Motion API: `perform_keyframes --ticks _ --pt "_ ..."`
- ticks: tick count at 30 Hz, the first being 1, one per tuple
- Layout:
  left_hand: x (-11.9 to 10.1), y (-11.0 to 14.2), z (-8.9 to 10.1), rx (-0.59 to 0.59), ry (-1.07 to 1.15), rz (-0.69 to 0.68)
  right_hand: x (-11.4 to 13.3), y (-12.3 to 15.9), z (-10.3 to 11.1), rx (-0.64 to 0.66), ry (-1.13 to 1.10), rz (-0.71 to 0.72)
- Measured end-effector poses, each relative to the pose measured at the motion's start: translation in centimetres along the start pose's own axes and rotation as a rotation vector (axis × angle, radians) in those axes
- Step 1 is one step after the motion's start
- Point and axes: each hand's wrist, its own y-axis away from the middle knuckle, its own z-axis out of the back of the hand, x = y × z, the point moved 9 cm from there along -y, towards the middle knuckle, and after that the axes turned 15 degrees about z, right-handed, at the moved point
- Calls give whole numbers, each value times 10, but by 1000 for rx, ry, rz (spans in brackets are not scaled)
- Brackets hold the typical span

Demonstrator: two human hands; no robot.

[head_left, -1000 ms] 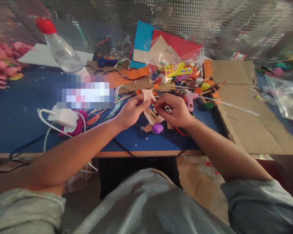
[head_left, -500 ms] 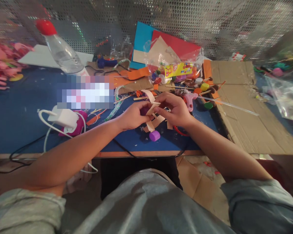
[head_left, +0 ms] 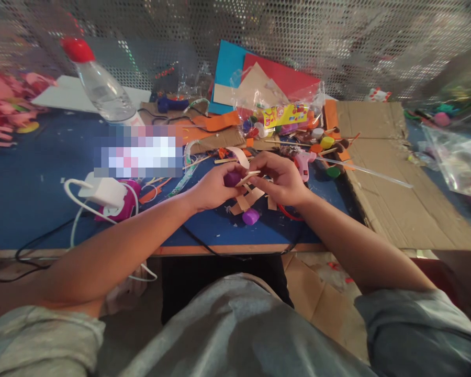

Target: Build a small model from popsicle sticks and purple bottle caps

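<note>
- A tan paper strip [head_left: 246, 178] is held up between the two hands, above the near middle of the surface [head_left: 43, 188]; its curled end [head_left: 240, 156] bends up on the far side.
- The left hand [head_left: 214, 186] is nearly closed, thumb and fingers pinching the strip from the left.
- The right hand [head_left: 283, 180] is curled, its fingertips pinching the strip from the right.
- A purple lump [head_left: 231, 179] shows in the left hand's grasp; whether it is gripped, I cannot tell.
- Just nearer, a second purple lump [head_left: 250, 217] lies beside tan scraps [head_left: 255, 197].
- Right of the right hand is a pink glue gun [head_left: 305, 163].
- Farther back lie a clear plastic bag [head_left: 286, 107], red card [head_left: 294, 76] and blue card [head_left: 230, 60].
- On the left are a white plug [head_left: 104, 191] and a red-capped bottle [head_left: 105, 91].
- At far right, flat cardboard [head_left: 400, 193].
</note>
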Motion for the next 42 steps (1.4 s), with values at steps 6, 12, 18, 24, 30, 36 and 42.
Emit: perform_keyframes --ticks 6,12,18,24,30,36,42 --pt "-7 3 3 -92 -306 -139 7 -1 -3 46 66 75" --pt "-17 11 -4 -137 -532 -296 6 -1 -2 67 149 60" --pt "-21 15 0 -202 -563 -356 3 -1 -3 92 175 39" --pt "-27 18 4 -246 -532 -371 2 -1 -3 94 195 40" --pt "-26 16 2 -183 -496 -334 -3 0 -3 120 234 -8" --pt "-23 14 4 -186 -505 -297 -8 2 -2 105 212 -75" --pt "-23 14 7 -230 -433 -290 -10 2 -1 107 207 -116"
